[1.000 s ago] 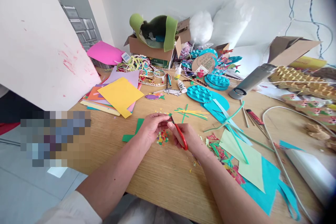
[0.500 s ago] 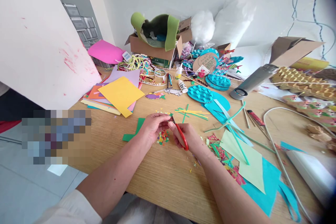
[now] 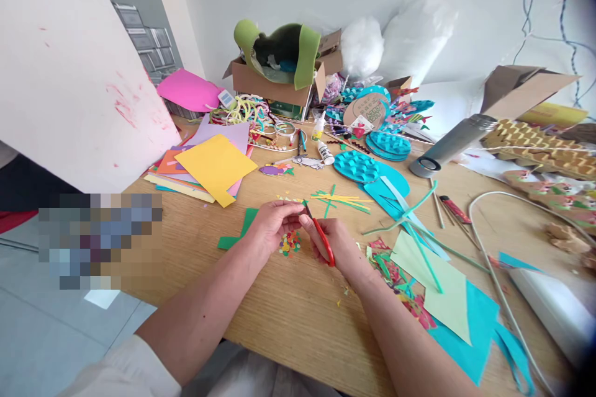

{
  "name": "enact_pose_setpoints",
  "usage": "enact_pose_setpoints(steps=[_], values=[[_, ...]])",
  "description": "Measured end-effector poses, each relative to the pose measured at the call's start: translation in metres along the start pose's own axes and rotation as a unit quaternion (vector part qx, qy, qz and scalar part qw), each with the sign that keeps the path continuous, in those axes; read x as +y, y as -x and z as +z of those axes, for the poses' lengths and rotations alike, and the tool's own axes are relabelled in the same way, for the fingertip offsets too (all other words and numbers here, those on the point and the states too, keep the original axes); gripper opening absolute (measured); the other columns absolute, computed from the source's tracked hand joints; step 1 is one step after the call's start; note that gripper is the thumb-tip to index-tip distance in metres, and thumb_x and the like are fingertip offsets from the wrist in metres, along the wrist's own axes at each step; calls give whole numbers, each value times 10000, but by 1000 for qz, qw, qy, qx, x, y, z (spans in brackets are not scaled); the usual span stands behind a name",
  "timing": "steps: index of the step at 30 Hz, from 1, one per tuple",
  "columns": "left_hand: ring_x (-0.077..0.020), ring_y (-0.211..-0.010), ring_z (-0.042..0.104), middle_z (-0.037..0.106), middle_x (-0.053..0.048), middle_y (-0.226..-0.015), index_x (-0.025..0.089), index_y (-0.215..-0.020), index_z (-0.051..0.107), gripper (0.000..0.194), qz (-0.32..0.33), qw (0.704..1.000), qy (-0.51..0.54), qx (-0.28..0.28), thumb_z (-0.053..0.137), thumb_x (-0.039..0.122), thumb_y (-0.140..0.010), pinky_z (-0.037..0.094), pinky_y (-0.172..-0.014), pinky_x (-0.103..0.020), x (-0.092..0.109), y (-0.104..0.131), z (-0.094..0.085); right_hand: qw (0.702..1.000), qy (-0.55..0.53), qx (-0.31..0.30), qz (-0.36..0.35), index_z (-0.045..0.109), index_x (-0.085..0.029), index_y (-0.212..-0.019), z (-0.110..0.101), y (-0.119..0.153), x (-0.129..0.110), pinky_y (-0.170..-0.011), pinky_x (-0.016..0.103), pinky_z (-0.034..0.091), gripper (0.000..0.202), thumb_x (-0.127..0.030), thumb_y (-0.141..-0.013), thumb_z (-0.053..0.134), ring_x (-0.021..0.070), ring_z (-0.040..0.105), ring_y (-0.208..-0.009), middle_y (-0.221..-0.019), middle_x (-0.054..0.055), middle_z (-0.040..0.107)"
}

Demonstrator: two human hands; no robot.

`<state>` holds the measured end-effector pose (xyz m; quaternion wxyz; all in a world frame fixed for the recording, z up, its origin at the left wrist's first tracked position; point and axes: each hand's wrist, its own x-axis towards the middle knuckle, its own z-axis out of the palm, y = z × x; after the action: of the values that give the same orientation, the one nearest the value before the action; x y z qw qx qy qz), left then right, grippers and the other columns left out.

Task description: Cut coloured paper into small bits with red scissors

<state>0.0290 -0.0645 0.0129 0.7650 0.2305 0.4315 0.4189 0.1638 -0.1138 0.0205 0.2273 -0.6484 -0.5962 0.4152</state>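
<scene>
My right hand point(image 3: 329, 239) grips red-handled scissors point(image 3: 325, 243), their dark blades pointing up and left toward my left fingertips. My left hand point(image 3: 275, 223) pinches a tiny green piece of paper point(image 3: 305, 203) at the blades. Below and between my hands lies a small pile of colourful paper dots point(image 3: 289, 243). Just beyond them are thin yellow and green paper strips point(image 3: 342, 199). Green paper point(image 3: 248, 221) lies left of my left hand, partly behind it.
Stacked coloured sheets point(image 3: 216, 164) lie at the left. Blue textured discs point(image 3: 356, 166), glue bottles point(image 3: 325, 153) and a steel flask point(image 3: 454, 146) stand or lie farther back. Paper scraps point(image 3: 400, 285), a pale green sheet point(image 3: 437, 279) and a white cable point(image 3: 471, 211) are at the right.
Both hands stay almost in the same place, with the scissors and green piece still held. The view has shifted very slightly.
</scene>
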Motion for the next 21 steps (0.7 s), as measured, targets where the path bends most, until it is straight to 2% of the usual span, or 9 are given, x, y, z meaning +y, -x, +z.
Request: enact_pose_setpoints(steps=[8, 12, 16, 21], values=[[-123, -581, 624, 681, -64, -663, 114, -646, 676, 90, -3, 1000, -16, -7, 731, 130, -577, 490, -574, -220, -1, -2, -1, 1000, -24, 10, -2, 462, -181, -513, 0, -4, 8, -351, 199, 332, 606, -713, -800, 419, 113, 467, -324, -384, 16, 516], [-135, -601, 640, 698, -78, -686, 117, -650, 669, 57, 8, 1000, -19, -15, 701, 124, -604, 508, -608, -238, 1, -3, -5, 1000, -15, 6, 16, 446, -186, -499, -1, -2, 4, -349, 200, 330, 609, -718, -793, 421, 111, 461, -321, -376, 10, 504], [-162, -645, 667, 715, -105, -746, 111, -700, 672, 110, 16, 998, -35, -48, 712, 140, -601, 528, -648, -270, 9, -7, -13, 999, -20, -24, 24, 441, -185, -495, -3, 1, -2, -349, 203, 344, 596, -701, -794, 440, 114, 472, -333, -392, 8, 513], [-172, -636, 675, 716, -106, -715, 109, -660, 663, 125, 3, 994, -72, -79, 739, 167, -578, 533, -631, -269, 16, -9, -19, 998, -26, -57, 11, 443, -180, -511, -5, 3, -5, -358, 192, 349, 573, -666, -814, 453, 109, 494, -362, -430, 5, 536]])
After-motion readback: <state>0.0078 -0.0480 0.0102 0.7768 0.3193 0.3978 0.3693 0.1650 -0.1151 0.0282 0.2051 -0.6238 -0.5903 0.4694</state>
